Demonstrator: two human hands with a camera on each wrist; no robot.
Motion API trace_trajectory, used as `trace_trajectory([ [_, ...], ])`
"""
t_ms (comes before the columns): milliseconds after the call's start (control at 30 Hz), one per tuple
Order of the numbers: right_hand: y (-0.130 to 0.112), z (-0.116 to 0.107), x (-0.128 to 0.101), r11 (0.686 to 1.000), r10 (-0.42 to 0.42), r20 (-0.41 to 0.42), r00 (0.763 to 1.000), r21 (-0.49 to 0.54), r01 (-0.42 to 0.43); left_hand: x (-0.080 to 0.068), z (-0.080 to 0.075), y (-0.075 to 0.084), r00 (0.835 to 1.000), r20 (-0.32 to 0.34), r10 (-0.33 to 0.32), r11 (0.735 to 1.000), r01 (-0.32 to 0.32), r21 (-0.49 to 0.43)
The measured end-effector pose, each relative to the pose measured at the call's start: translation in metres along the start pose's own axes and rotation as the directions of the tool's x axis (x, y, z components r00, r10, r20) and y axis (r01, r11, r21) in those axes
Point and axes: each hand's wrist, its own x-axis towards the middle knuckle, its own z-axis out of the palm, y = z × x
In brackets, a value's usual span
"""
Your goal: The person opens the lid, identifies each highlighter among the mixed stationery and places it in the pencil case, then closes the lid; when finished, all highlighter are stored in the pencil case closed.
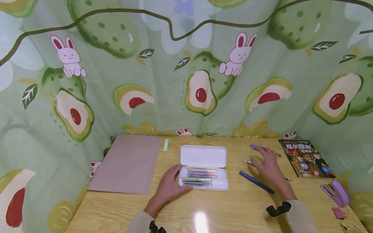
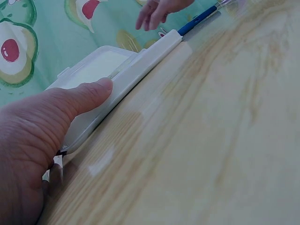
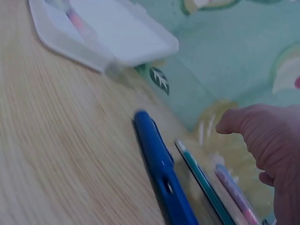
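A white pencil case [image 1: 220, 181] lies with its lid up, and clear packs of coloured refills or slim pens [image 1: 201, 174] fill its left and middle part. My left hand [image 1: 169, 186] grips the case at its left end, the thumb along the front edge in the left wrist view. To the right, my right hand [image 1: 269, 165] hovers over several loose pens with its fingers spread and nothing visible in them. Nearest the case is a blue pen [image 3: 161, 164]; beside it lie a teal pen [image 3: 206, 183] and a pink-and-blue one [image 3: 236, 192].
A brownish-pink folder or board [image 1: 125, 165] covers the table's left side, and a pale green strip [image 1: 165, 145] lies behind the case. On the right are a comic-style book [image 1: 307, 160], a purple stapler [image 1: 338, 193] and a pink binder clip [image 1: 338, 213]. Patterned cloth [image 1: 166, 81] hangs behind.
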Motion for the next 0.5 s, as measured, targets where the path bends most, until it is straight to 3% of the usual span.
trace_trajectory([
  [233,0.036,-0.014,-0.003,0.973,0.194,0.045,0.980,-0.133,-0.187,-0.001,0.001,-0.002,1.000,0.003,-0.003,1.000,0.003,-0.007],
  [500,0.055,-0.020,0.002,0.936,0.278,0.045,0.959,-0.237,-0.260,0.001,0.000,-0.001,1.000,0.001,0.001,1.000,-0.001,-0.017],
])
